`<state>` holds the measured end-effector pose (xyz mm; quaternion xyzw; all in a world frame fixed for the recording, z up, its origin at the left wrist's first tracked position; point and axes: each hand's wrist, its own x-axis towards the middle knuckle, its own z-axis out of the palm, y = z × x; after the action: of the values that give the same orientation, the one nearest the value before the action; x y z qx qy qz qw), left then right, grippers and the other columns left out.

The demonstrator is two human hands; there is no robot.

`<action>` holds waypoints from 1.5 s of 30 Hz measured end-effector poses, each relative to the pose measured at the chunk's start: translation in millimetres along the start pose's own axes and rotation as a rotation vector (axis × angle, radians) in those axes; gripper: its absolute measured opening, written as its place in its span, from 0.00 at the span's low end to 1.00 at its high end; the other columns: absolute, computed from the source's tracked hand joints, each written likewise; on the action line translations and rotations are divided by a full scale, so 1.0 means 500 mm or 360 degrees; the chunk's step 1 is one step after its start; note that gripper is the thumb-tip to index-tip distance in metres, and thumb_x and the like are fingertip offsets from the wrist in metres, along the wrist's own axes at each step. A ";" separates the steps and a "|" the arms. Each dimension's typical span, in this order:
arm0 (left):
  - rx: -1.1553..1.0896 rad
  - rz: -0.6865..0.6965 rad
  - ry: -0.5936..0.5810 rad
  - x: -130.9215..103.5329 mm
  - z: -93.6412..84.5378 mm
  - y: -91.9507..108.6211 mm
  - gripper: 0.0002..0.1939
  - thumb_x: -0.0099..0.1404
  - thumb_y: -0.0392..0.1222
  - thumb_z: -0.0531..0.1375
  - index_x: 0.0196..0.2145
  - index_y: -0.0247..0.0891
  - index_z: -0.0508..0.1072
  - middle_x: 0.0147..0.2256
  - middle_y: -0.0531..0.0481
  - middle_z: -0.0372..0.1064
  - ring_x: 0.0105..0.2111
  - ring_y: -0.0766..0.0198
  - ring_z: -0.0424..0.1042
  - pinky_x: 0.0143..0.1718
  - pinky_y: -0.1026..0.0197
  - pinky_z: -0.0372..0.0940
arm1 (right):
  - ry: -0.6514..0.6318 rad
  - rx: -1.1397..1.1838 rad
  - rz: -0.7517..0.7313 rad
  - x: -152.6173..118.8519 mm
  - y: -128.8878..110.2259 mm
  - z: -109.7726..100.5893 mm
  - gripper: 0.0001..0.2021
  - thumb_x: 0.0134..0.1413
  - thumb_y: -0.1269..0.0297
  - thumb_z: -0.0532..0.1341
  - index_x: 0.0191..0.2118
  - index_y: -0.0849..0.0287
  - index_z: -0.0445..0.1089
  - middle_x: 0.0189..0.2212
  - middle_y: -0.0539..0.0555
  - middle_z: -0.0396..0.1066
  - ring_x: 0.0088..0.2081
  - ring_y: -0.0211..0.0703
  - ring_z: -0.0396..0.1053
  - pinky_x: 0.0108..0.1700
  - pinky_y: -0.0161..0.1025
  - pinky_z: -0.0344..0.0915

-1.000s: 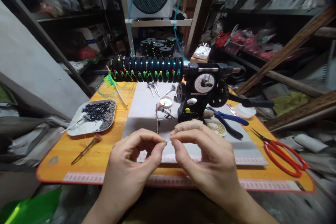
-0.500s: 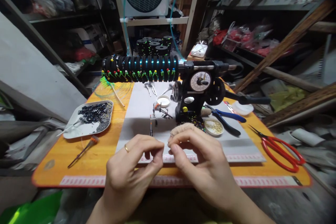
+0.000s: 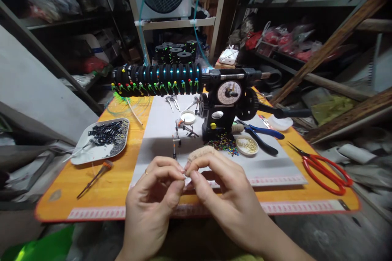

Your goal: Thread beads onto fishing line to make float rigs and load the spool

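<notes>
Where a gap parted their fingertips half a second ago, the left hand (image 3: pixel 151 197) and right hand (image 3: pixel 228 195) now meet above the pale board's (image 3: pixel 283 167) near side. Between them sits a pale speck (image 3: pixel 185 177), too small to identify; I cannot tell whether either pinch clamps it. Multicoloured beads (image 3: pixel 225 143) beyond show more fully.

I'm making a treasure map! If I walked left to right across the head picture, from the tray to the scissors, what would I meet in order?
Tray → left hand → right hand → scissors.
</notes>
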<state>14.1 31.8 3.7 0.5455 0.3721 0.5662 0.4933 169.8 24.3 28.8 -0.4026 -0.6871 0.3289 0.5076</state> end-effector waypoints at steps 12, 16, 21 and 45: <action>-0.0163 -0.0016 0.0072 0.000 0.008 0.006 0.04 0.62 0.35 0.65 0.29 0.41 0.77 0.36 0.50 0.66 0.35 0.67 0.71 0.34 0.72 0.70 | -0.0080 0.0071 0.0050 -0.004 -0.011 0.000 0.05 0.62 0.73 0.56 0.37 0.59 0.68 0.35 0.50 0.68 0.36 0.35 0.68 0.37 0.32 0.65; -0.0219 -0.0041 0.0041 0.000 0.009 0.009 0.05 0.63 0.35 0.64 0.30 0.43 0.78 0.37 0.52 0.66 0.34 0.70 0.72 0.34 0.74 0.70 | -0.0081 0.0073 0.0030 -0.004 -0.014 -0.001 0.05 0.62 0.73 0.56 0.37 0.59 0.69 0.34 0.50 0.68 0.37 0.35 0.68 0.38 0.32 0.65; -0.0295 -0.0077 -0.0004 -0.002 0.009 0.012 0.05 0.63 0.37 0.64 0.30 0.45 0.78 0.38 0.52 0.66 0.34 0.70 0.72 0.34 0.74 0.70 | -0.0120 0.0144 0.0041 0.001 -0.016 0.000 0.05 0.62 0.73 0.56 0.37 0.59 0.68 0.36 0.50 0.68 0.37 0.34 0.68 0.37 0.31 0.66; 0.0150 0.0211 0.0122 -0.014 0.013 0.003 0.07 0.65 0.31 0.60 0.32 0.42 0.75 0.34 0.51 0.69 0.35 0.66 0.71 0.34 0.70 0.69 | -0.0050 -0.0477 -0.0190 -0.011 0.004 -0.009 0.07 0.62 0.74 0.58 0.31 0.59 0.63 0.30 0.51 0.64 0.33 0.38 0.64 0.34 0.37 0.64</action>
<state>20.0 23.9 4.3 0.5696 0.3799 0.5999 0.4140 175.4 20.7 25.8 -0.4272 -0.7589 0.1982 0.4497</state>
